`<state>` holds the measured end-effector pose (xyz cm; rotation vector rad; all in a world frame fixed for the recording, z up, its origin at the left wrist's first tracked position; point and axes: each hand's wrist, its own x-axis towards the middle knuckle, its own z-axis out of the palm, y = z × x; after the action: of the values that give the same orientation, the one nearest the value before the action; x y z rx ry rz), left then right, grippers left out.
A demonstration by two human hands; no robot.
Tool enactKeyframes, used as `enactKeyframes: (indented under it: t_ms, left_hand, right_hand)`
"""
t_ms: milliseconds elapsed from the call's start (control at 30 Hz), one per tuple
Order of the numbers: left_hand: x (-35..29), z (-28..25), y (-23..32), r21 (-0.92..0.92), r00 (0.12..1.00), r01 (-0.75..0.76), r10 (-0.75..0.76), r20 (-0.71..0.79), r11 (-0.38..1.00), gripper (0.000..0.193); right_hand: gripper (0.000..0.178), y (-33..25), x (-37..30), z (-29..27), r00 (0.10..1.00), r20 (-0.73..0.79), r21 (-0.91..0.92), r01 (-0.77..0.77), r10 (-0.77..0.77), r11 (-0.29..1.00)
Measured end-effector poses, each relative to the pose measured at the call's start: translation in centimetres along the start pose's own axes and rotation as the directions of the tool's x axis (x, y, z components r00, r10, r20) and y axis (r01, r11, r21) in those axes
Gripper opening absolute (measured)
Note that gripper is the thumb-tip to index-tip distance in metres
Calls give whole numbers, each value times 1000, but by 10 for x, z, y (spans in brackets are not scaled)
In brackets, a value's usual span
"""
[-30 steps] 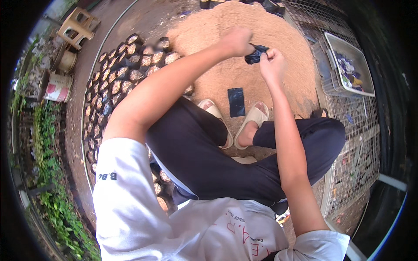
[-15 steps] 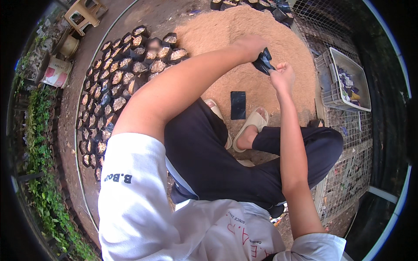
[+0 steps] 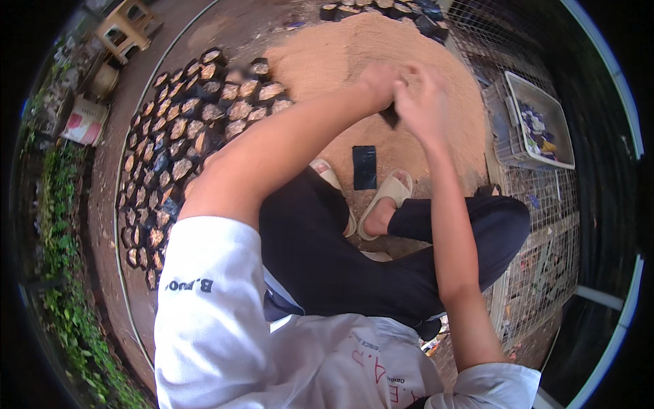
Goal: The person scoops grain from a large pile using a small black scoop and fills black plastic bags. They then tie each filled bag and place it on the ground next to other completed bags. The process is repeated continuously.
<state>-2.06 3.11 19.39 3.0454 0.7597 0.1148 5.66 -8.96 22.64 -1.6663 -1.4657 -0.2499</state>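
Over the heap of tan sawdust-like material (image 3: 320, 61), my two hands are close together. My left hand (image 3: 380, 83) is closed on a small black plastic bag (image 3: 390, 116), of which only a dark lower part shows beneath the fingers. Right beside it, my right hand (image 3: 421, 102) is smeared by motion, with its fingertips near the bag's top; whether it grips the bag is unclear. Another black bag (image 3: 364, 168) lies flat at the heap's near edge, between my sandalled feet.
Many filled black bags (image 3: 178, 129) stand packed together at the left, with more (image 3: 381, 8) beyond the heap. A grey plastic crate (image 3: 535, 161) holding small scraps stands at the right beside wire mesh (image 3: 538, 273). A beige stool (image 3: 126, 31) stands far left.
My right hand has moved up and left to meet my left hand. The bag, stretched between both hands before, is now mostly covered by them. The view has shifted slightly.
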Motion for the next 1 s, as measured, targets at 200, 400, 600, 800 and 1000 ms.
enactKeyframes:
  t_ms: [200, 400, 600, 800, 1000]
  left_hand:
    - [3, 4, 12, -50, 999, -40, 40, -9, 998, 22]
    - [2, -10, 11, -78, 997, 1, 5, 78, 997, 22]
    - [18, -23, 1, -86, 996, 29, -22, 81, 996, 24]
    - [39, -21, -7, -89, 999, 37, -34, 38, 995, 25]
    - [60, -24, -7, -138, 998, 63, -63, 7, 988, 26]
  right_hand:
    - [17, -25, 28, -13, 834, 496, -48, -251, 241, 967]
    - [22, -35, 37, -10, 851, 517, -71, -61, 89, 996]
    - [23, -30, 60, -15, 890, 456, -83, 66, -21, 994]
    - [28, -30, 78, -37, 850, 524, -77, -2, 42, 997]
    - [41, -16, 72, -47, 890, 452, -93, -24, 63, 995]
